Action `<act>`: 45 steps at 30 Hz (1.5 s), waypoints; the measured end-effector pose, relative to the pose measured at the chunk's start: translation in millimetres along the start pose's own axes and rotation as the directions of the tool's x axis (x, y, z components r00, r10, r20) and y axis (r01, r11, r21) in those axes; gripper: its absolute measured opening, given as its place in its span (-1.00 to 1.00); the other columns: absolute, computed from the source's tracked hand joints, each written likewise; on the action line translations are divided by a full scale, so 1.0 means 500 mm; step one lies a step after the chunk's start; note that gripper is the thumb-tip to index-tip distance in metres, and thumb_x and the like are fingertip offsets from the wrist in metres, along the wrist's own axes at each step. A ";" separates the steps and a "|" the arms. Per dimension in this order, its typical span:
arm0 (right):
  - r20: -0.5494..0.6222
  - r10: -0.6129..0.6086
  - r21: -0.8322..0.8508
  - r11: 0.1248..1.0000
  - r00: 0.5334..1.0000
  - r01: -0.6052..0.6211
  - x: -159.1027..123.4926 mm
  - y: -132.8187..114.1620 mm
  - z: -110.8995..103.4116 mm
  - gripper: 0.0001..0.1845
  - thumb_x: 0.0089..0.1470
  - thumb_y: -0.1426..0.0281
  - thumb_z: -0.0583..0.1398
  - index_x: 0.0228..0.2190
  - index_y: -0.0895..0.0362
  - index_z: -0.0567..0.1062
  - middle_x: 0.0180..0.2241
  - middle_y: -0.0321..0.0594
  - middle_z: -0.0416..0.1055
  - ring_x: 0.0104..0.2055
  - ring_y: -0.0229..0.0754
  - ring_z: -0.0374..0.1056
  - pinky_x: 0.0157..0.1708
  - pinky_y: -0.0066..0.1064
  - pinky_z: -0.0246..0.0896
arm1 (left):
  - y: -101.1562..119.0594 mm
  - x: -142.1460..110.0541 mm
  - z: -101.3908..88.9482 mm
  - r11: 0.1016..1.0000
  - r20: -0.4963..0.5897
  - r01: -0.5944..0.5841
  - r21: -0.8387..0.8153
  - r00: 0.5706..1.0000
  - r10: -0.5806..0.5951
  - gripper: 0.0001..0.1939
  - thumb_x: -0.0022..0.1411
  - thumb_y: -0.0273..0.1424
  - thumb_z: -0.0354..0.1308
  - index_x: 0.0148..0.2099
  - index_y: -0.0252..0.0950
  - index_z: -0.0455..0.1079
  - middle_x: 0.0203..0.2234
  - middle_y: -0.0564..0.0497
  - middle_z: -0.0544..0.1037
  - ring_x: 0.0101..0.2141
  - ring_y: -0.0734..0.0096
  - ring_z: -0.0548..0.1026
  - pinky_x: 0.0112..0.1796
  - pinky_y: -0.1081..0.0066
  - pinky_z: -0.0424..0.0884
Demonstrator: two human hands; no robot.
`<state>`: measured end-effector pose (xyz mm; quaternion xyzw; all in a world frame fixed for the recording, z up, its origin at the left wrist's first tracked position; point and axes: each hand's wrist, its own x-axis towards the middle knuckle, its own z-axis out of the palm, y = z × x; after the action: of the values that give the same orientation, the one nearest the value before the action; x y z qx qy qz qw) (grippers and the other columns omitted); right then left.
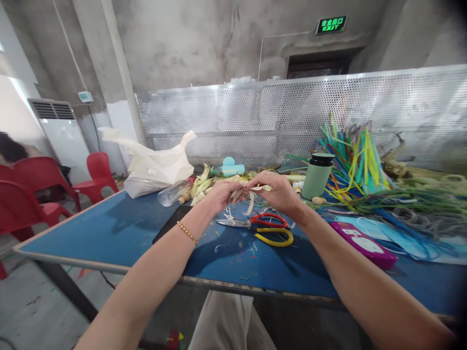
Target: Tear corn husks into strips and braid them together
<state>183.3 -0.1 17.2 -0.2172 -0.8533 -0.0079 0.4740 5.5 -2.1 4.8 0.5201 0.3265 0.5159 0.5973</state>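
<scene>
My left hand (223,195) and my right hand (278,190) meet above the middle of the blue table, fingers closed in a pinch. Between them they grip a pale strip of corn husk (250,204), one end of which dangles down. Scissors (255,221) with one red and one yellow handle lie just below, blades pointing left. Small pale scraps (218,248) are scattered around them. Close behind my left hand is a heap of pale yellow corn husks (202,185). A dark flat tablet-like object (171,224) is partly hidden by my left forearm.
Left on the table (87,238) stand a white plastic bag (156,167) and a clear bottle (171,195). Right are a green tumbler (318,177), colourful strips (365,160), a purple box (363,245) and blue masks (408,238). A perforated metal screen (226,116) runs behind.
</scene>
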 end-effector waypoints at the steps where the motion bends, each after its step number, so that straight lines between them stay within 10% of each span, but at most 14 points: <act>1: -0.009 0.016 0.028 0.999 1.000 -0.015 0.000 -0.003 -0.001 -0.93 0.04 0.40 0.25 -0.40 0.07 0.57 -0.38 -0.21 0.55 -0.32 -0.18 0.44 -0.29 -0.34 0.32 | 0.000 -0.001 0.000 1.000 0.001 0.002 0.004 1.000 -0.002 -0.91 0.03 -0.54 0.18 -0.39 -0.47 0.50 -0.56 -0.12 0.54 -0.61 0.49 0.42 -0.51 0.44 0.31; 32: -0.022 -0.047 0.154 0.987 0.999 0.050 0.002 -0.002 -0.013 -0.87 0.06 0.30 0.25 -0.43 0.07 0.58 -0.33 -0.14 0.55 -0.25 -0.12 0.42 -0.18 -0.20 0.33 | 0.004 -0.009 0.002 0.985 0.196 0.056 -0.164 0.980 -0.023 -0.91 0.12 -0.57 0.22 -0.27 -0.49 0.49 -0.49 -0.09 0.53 -0.48 0.52 0.47 -0.41 0.49 0.38; 45: -0.160 -0.096 -0.128 0.989 0.982 0.076 0.004 0.006 -0.021 -0.78 0.10 0.52 0.11 -0.32 0.09 0.56 -0.27 -0.16 0.52 -0.18 -0.12 0.39 -0.14 -0.23 0.25 | -0.003 0.007 -0.005 0.981 -0.039 -0.057 -0.184 0.998 0.051 -0.94 0.07 -0.56 0.25 -0.34 -0.47 0.45 -0.50 -0.08 0.56 -0.53 0.47 0.50 -0.45 0.47 0.45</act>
<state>191.9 0.9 24.2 -0.2068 -0.8176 -0.0981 0.5283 4.4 2.1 3.1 0.4623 0.2730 0.5686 0.6233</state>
